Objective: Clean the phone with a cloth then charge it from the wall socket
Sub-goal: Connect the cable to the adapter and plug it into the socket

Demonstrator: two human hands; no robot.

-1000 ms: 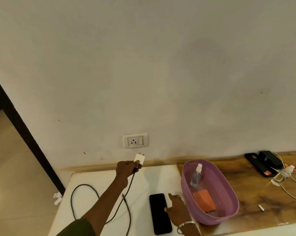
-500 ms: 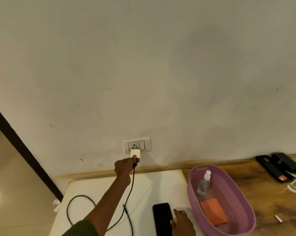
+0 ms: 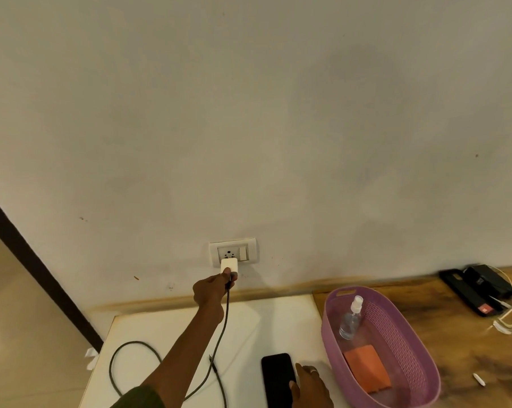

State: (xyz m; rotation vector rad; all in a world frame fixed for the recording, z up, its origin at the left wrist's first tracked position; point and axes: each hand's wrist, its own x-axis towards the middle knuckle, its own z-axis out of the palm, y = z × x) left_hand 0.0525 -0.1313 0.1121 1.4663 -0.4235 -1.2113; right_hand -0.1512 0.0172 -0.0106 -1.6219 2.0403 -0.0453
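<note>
My left hand [image 3: 212,291] reaches to the wall and grips a white charger plug [image 3: 229,266], held against the lower edge of the white wall socket [image 3: 233,252]. A dark cable [image 3: 219,334] runs from the plug down to the white table and loops there. The black phone [image 3: 278,378] lies face up at the table's near edge. My right hand [image 3: 310,387] rests on the phone's right side, fingers spread over it. An orange cloth [image 3: 366,369] lies folded in the purple basket [image 3: 425,369].
A clear spray bottle [image 3: 350,320] leans inside the basket. On the wooden surface at the right sit a black phone case and black box [image 3: 472,290], white and orange cables [image 3: 510,316] and a small white piece [image 3: 479,379]. A dark door frame [image 3: 36,269] runs down the left.
My left hand has lifted the plug from below the socket up to the socket's face. The view has tilted up and left, so the phone and my right hand sit lower in the frame.
</note>
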